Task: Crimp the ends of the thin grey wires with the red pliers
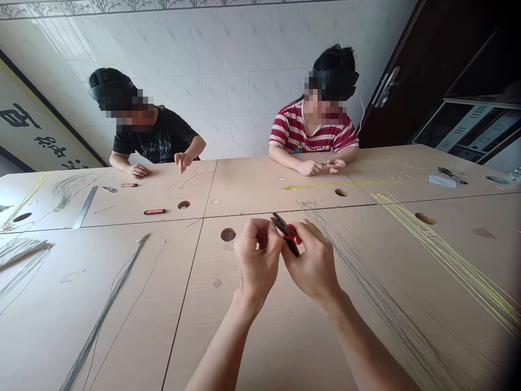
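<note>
Bare table [285,336] near hands — grey wires [366,282] right, hole [228,234] ahead.

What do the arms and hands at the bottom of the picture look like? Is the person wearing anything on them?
Both arms are bare right up to the picture's edge: no sleeves show. The left hand and right hand wear no gloves, and no rings, watch or bracelet show. The fingernails are short and plain.

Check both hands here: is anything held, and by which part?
The right hand holds small pliers by their red handles, the dark jaws pointing up and left. The left hand pinches its fingertips at the jaws; what it pinches is too small to tell.
</note>
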